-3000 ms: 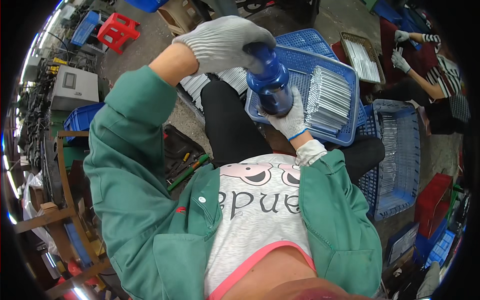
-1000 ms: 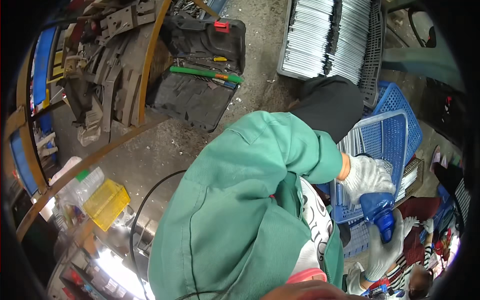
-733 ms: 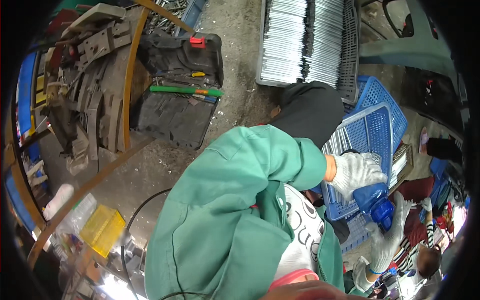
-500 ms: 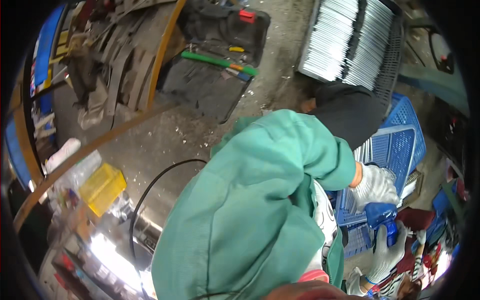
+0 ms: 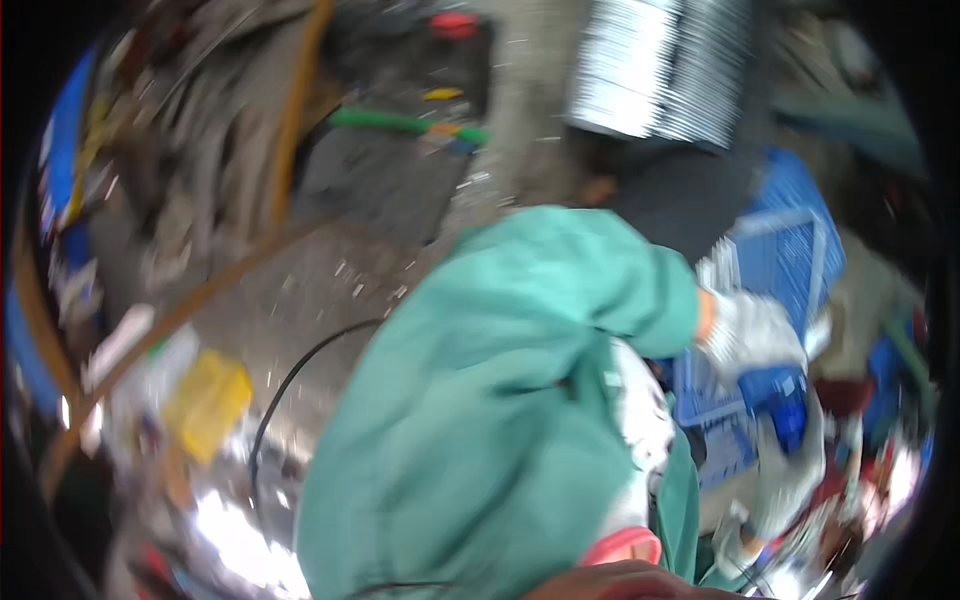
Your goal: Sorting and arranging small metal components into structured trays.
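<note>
Grasping a blue bottle [image 5: 772, 392] by its wide end, my gloved left hand [image 5: 755, 335] lay above it in the view, its back toward the camera and its fingers apparently closed. My gloved right hand [image 5: 797, 480] lay on the opposite side, at the narrow end; its fingers ran up alongside the neck, but blur hid whether they gripped or merely supported it, so I could not tell. The bottle thus sat directly between my hands, its long axis slanting from the left palm downward and slightly rightward in the view toward the right palm. Neither hand was clearly nearer: the left covered the wide end, the right flanked the narrow one. On this end-to-end alignment, I judged, any further handling depended.

Just beyond the left hand stood a blue basket [image 5: 785, 265], with pale rods [image 5: 718, 265] close to my wrist. A second blue basket [image 5: 795, 190] showed past its far rim. My green sleeve [image 5: 500, 400] filled the middle of the view, and a dark trouser leg [image 5: 690, 200] lay above it. Farther out, silver tubes [image 5: 625, 70] lay in two rows near the top. Toward the left, an open dark case [image 5: 380, 185] bore a green tool [image 5: 385, 122], and a black cable [image 5: 285, 390] curved between my sleeve and a yellow box [image 5: 208, 400].
</note>
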The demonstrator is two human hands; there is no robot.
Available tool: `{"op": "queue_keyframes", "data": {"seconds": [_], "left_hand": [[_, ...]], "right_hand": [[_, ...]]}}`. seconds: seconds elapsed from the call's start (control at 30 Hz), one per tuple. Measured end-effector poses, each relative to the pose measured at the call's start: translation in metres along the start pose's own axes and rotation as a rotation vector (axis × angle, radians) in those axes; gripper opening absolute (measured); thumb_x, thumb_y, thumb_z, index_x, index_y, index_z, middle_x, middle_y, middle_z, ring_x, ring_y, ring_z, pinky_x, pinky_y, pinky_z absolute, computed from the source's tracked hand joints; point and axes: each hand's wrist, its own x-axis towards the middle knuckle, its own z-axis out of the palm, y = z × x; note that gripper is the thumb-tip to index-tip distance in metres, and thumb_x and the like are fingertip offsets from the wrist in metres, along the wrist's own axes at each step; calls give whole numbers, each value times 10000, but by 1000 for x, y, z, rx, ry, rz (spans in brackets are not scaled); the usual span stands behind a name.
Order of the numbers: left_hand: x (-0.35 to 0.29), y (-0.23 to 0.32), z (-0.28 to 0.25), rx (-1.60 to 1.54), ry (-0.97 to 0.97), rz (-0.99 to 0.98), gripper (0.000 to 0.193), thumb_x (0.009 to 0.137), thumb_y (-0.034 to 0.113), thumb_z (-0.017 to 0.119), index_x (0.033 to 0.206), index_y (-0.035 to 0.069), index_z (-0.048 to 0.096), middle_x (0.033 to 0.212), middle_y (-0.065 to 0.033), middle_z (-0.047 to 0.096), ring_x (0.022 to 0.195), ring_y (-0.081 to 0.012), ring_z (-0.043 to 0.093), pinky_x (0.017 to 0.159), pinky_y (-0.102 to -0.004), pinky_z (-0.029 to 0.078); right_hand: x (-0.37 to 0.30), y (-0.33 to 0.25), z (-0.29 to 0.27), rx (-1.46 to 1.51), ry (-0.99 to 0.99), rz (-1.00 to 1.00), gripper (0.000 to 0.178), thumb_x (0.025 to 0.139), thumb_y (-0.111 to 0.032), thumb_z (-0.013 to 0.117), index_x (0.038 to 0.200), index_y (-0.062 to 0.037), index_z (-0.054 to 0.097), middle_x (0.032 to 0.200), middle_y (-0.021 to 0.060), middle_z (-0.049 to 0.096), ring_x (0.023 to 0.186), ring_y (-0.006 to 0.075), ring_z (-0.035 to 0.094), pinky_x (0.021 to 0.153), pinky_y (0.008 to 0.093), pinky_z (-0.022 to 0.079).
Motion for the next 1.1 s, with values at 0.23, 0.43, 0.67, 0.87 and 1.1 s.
{"op": "queue_keyframes", "data": {"seconds": [0.23, 0.43, 0.67, 0.87, 1.1], "left_hand": [[-1, 3, -14, 95, 134, -98, 1028, 513, 153, 911, 1424, 93, 439, 1366, -145, 550, 1281, -325, 534, 1132, -489, 388], [4, -12, 11, 164, 210, -214, 1007, 677, 122, 806, 1534, 68, 279, 1419, -208, 470, 1268, -355, 546, 1040, -408, 486], [0, -15, 17, -16, 58, -477, 1000, 727, 94, 774, 1560, 51, 223, 1342, -188, 552, 1185, -318, 610, 1001, -398, 529], [2, -15, 15, -188, 26, -612, 942, 798, 137, 729, 1576, 101, 200, 1280, -142, 580, 1113, -283, 649, 903, -367, 571], [21, -3, -10, -500, 90, -764, 941, 814, 14, 735, 1580, 100, 196, 1253, -152, 594, 1147, -251, 618, 1030, -379, 507]], "right_hand": [[31, 10, -4, -52, 143, -135, 602, 694, -127, 783, 1257, 19, 627, 1097, 190, 695, 883, 259, 669, 818, 338, 557], [61, 49, -57, 120, 246, 25, 583, 702, -169, 784, 1233, 24, 640, 974, 153, 705, 753, 198, 648, 721, 295, 559], [165, 114, -74, -105, 397, -80, 590, 745, -325, 765, 1224, 2, 658, 992, 185, 735, 781, 244, 721, 697, 299, 603], [268, 139, -51, -185, 423, -42, 593, 763, -354, 741, 1232, -2, 656, 1023, 182, 735, 858, 297, 728, 788, 348, 603], [392, 130, 2, -81, 395, -100, 552, 746, -375, 728, 1172, -27, 684, 999, 162, 740, 877, 346, 712, 838, 392, 572]]}}
